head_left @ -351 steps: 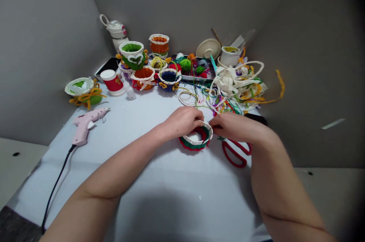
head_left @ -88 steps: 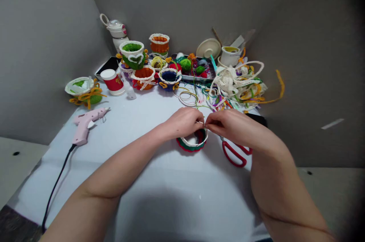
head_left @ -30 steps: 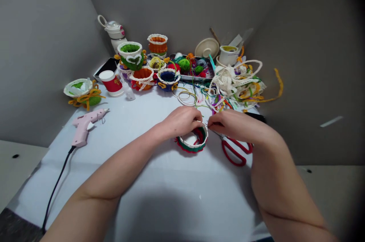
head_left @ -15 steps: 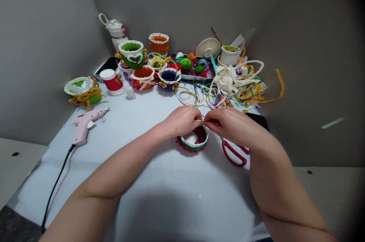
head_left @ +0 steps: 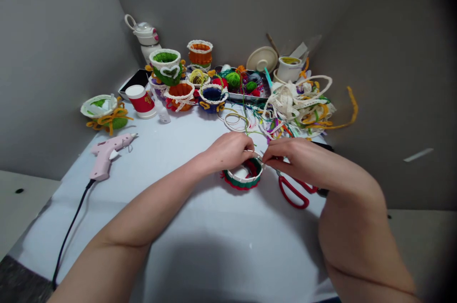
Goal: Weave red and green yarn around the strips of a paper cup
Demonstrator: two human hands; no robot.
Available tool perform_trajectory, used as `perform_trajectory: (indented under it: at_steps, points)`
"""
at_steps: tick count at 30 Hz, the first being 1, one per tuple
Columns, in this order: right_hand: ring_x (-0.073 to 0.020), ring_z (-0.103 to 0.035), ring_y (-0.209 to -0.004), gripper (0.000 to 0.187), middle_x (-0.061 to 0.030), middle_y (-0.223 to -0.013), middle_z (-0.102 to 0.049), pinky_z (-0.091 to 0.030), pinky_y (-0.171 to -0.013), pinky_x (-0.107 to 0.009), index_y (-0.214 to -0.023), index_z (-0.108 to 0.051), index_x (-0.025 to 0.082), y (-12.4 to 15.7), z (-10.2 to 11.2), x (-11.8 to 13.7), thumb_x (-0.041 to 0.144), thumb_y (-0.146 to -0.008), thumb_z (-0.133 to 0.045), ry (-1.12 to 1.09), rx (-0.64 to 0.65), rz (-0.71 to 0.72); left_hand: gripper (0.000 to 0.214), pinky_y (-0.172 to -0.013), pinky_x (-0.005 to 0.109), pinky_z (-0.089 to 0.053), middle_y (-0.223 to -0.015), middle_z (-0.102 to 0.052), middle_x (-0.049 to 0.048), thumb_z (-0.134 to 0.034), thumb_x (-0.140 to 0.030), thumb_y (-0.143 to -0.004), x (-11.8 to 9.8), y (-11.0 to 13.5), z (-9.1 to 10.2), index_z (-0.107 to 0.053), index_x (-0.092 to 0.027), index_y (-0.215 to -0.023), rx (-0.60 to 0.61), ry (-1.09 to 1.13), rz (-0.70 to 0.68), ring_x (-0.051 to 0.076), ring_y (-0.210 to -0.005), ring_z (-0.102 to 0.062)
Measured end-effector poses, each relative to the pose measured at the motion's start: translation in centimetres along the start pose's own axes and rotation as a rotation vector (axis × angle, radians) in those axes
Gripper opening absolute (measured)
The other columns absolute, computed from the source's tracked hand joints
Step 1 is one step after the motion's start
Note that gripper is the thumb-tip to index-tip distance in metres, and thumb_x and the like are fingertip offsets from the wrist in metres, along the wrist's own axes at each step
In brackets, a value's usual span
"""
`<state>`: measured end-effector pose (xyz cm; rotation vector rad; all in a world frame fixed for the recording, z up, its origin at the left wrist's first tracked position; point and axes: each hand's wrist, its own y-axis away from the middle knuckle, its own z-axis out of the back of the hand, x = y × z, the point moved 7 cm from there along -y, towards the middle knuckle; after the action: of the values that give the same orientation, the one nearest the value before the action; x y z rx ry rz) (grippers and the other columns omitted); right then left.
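A small round basket [head_left: 243, 176] in red and green yarn with a white rim sits on the white table cover [head_left: 185, 231], close to me. My left hand [head_left: 228, 151] grips the basket's rim from the left side. My right hand [head_left: 296, 160] pinches a thin, pale strand at the rim's right side; it is too fine to tell whether thread or needle. Those fingers hide part of the rim. Red-handled scissors [head_left: 293, 192] lie just beyond and below my right hand, their blades hidden under it.
A pink glue gun [head_left: 104, 156] with a black cord lies to the left. Finished yarn baskets, a red-and-white cup [head_left: 140, 101] and a metal tray of yarn balls [head_left: 243, 83] stand at the back. A heap of lace and ribbons [head_left: 296, 107] lies back right.
My right hand has drawn slightly right, away from my left hand, along the rim. The basket sits a little further right, and the view has shifted slightly.
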<state>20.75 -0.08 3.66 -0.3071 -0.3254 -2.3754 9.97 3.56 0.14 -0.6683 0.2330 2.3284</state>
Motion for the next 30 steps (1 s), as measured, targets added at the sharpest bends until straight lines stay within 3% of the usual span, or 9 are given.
perform_trajectory:
  at_steps: [5,13,22,27,30]
  points:
    - [-0.0152,-0.062,-0.074,0.023,-0.0041,-0.086,-0.072,-0.039,-0.068,-0.025,-0.090,-0.072,0.022,0.3,-0.2,-1.1,0.024,-0.092,-0.048,0.004,0.015,-0.029,0.020,-0.074,0.029,-0.045,-0.088,-0.075,0.0055,-0.058,-0.028,-0.088,0.0,0.0,0.0,-0.074,-0.017,-0.085,0.002,-0.001,0.003,0.019,-0.083,-0.064]
    - [-0.0140,-0.057,-0.063,0.023,-0.0047,-0.076,-0.071,-0.032,-0.058,-0.026,-0.079,-0.071,0.019,-1.4,-2.2,-1.8,0.015,-0.085,-0.049,0.094,0.209,-0.205,0.019,-0.074,0.030,-0.045,-0.092,-0.074,0.0063,-0.056,-0.023,-0.087,0.0,0.1,0.2,-0.073,-0.017,-0.090,0.039,-0.075,-0.003,0.020,-0.086,-0.064]
    - [-0.0154,-0.061,-0.075,0.024,-0.0060,-0.084,-0.072,-0.035,-0.064,-0.025,-0.086,-0.070,0.020,-2.2,-2.0,-1.7,0.021,-0.091,-0.047,0.057,0.103,-0.210,0.022,-0.067,0.032,-0.045,-0.086,-0.072,0.0112,-0.049,-0.016,-0.084,0.5,1.6,1.0,-0.070,-0.015,-0.085,0.126,-0.328,0.080,0.024,-0.080,-0.065]
    - [-0.0144,-0.061,-0.073,0.026,-0.0059,-0.083,-0.072,-0.034,-0.063,-0.024,-0.086,-0.071,0.020,-2.6,-2.7,-1.7,0.018,-0.089,-0.045,0.066,0.097,-0.185,0.022,-0.080,0.032,-0.047,-0.102,-0.072,0.0083,-0.055,-0.016,-0.082,-0.3,1.4,1.3,-0.068,-0.016,-0.101,0.080,-0.162,0.013,0.023,-0.095,-0.064]
    - [-0.0152,-0.062,-0.073,0.026,-0.0068,-0.084,-0.072,-0.034,-0.063,-0.024,-0.088,-0.071,0.019,-2.7,-3.0,-2.1,0.022,-0.091,-0.046,0.064,0.104,-0.203,0.018,-0.081,0.029,-0.047,-0.098,-0.072,0.0044,-0.058,-0.015,-0.081,-1.0,0.9,0.8,-0.068,-0.017,-0.096,0.060,-0.018,-0.094,0.020,-0.093,-0.063]
